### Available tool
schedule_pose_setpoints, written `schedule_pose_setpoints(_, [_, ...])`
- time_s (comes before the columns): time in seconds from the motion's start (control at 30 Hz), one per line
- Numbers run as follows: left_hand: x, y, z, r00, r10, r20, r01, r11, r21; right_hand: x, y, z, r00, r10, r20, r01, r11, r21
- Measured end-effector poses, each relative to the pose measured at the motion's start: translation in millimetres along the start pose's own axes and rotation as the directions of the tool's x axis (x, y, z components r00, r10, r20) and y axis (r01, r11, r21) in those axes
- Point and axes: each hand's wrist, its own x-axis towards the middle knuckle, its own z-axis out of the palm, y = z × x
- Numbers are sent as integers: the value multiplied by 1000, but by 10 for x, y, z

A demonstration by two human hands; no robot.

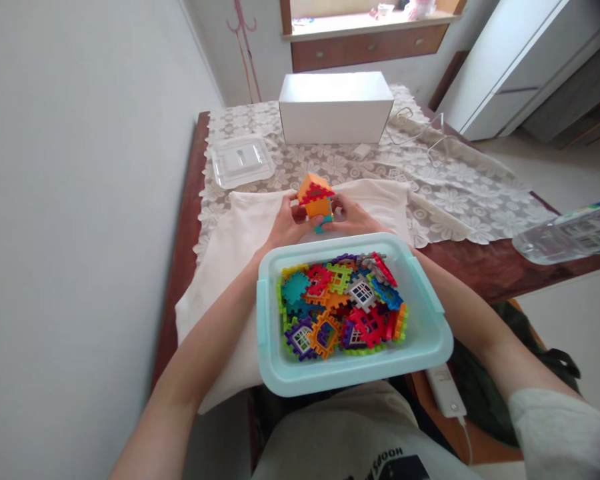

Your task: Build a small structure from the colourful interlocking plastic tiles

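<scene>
Between my two hands stands a small toy house (316, 193) of interlocking plastic tiles, with an orange and red roof, orange walls and a teal piece at its base. My left hand (290, 221) grips its left side, thumb across the front. On the right side, my right hand (351, 215) has its fingers closed against the house near the teal piece. Nearer to me, a pale teal plastic bin (430, 333) holds many loose interlocking tiles (337, 300) in red, orange, purple, blue, green and grey, some with window shapes.
A white cloth (220, 293) lies under the bin over a floral lace tablecloth (460, 193). Farther back are a clear plastic tray (243, 162) and a white box (336, 120). A plastic bottle (565, 233) lies at right; a white power strip (446, 392) is below it.
</scene>
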Motion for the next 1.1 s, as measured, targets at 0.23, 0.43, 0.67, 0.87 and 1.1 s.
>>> schedule_pose_setpoints(0.23, [144, -42, -116, 989, -36, -147, 22, 995, -95, 13, 84, -63, 974, 48, -222, 32, 938, 345])
schedule_pose_setpoints(0.43, [144, -101, -158, 971, -13, -238, -16, 993, -119, 60, 148, -47, 924, 42, -381, 103, 930, 352])
schedule_pose_setpoints(0.67, [96, -143, -84, 964, -88, -249, 77, 996, -53, 6, 113, 40, 955, -105, -277, 174, 956, 238])
schedule_pose_setpoints(0.87, [103, -12, -78, 973, -27, -229, 31, 999, 14, 2, 81, 28, 929, -195, -313, 273, 934, 229])
schedule_pose_setpoints(1.1, [124, 83, -140, 963, -141, -228, 91, 972, -217, -30, 58, 27, 950, -216, -226, 257, 951, 171])
